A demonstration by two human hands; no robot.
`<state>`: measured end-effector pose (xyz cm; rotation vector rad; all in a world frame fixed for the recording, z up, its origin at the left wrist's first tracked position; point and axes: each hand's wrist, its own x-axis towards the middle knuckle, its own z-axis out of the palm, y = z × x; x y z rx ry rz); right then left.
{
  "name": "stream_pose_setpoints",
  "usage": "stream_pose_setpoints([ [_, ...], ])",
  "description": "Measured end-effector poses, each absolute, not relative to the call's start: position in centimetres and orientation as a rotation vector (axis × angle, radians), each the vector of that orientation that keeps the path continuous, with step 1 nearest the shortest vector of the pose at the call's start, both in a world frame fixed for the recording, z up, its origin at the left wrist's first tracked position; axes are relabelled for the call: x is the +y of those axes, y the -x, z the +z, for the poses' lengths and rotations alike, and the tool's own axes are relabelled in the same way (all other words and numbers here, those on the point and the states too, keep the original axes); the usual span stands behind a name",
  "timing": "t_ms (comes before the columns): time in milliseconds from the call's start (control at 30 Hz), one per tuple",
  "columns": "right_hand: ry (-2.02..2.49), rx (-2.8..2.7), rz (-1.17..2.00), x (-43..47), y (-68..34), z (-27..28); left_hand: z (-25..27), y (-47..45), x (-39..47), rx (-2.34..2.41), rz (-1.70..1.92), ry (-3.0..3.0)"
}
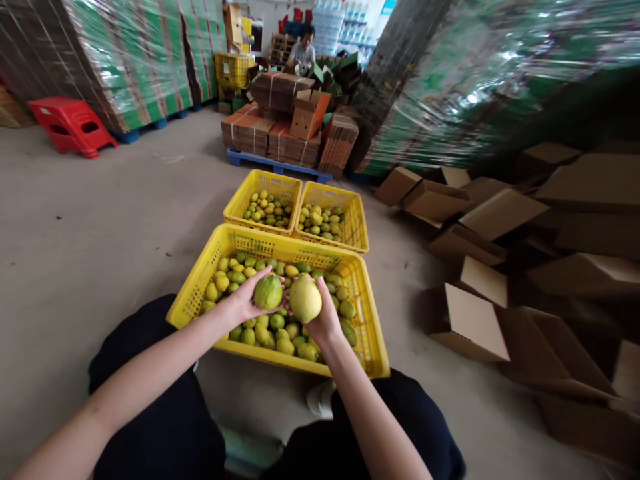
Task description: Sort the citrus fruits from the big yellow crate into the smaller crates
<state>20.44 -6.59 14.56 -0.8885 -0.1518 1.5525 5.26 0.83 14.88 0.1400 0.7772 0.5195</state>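
My left hand (249, 293) is closed around a green lemon (269, 292). Beside it, my right hand (325, 320) grips a larger-looking pale yellow lemon (305, 299). Both fruits are held up side by side, above a large yellow plastic crate (280, 360) between my knees. Many green and yellow lemons (285, 345) lie loose in that crate, partly hidden by my hands and forearms.
Two smaller-looking yellow crates with lemons, a left one (235, 213) and a right one (356, 227), stand just beyond. Open cardboard boxes (475, 320) crowd the right. Flattened cartons (295, 143) are stacked on a blue pallet (273, 164). A red stool (75, 123) stands far left; a person (303, 53) sits behind.
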Motion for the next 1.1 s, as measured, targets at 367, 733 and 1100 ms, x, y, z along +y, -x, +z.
stream_pose_setpoints([
  [367, 0.834, -0.159, 1.584, -6.9, -23.2, 16.3, 9.2, -6.1, -1.7, 0.838, 0.404, -0.458],
  [733, 0.800, -0.286, 1.464, -9.8, -27.0, 18.4, 5.7, -0.7, -5.9, 0.540, -0.997, -1.187],
  [1100, 0.796, -0.227, 1.495, -8.8, -24.9, 18.3, 17.6, -8.1, 13.1, 1.254, 0.503, -1.566],
])
